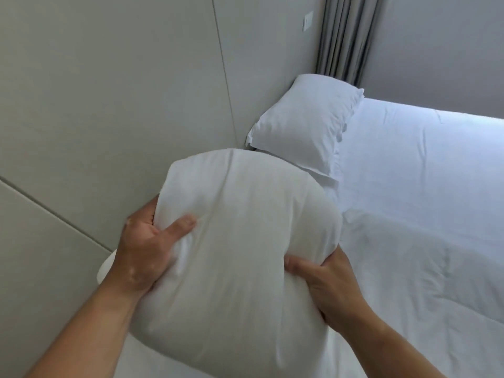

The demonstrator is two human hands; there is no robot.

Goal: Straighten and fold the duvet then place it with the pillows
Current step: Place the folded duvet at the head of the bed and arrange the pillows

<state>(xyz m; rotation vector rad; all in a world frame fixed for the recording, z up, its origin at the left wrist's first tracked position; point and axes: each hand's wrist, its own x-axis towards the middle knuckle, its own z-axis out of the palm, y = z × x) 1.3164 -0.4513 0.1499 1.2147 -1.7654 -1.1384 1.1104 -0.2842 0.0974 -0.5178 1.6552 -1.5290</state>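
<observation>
A plump white pillow [240, 249] is held up in the air in front of me, above the near end of the bed. My left hand [144, 249] grips its left side, fingers pressed into the fabric. My right hand [327, 279] clasps its lower right edge from beneath. A second white pillow [305, 121] lies flat at the head of the bed, against the wall. The white duvet [425, 268] is spread over the bed on the right, rumpled with creases. Another white piece shows at the lower left behind my left wrist.
A pale panelled wall [109, 105] runs along the left, close to the bed. Grey curtains [346, 36] hang in the far corner. A wall switch [308, 23] sits beside them. White bedsheet [409, 148] covers the mattress between pillow and duvet.
</observation>
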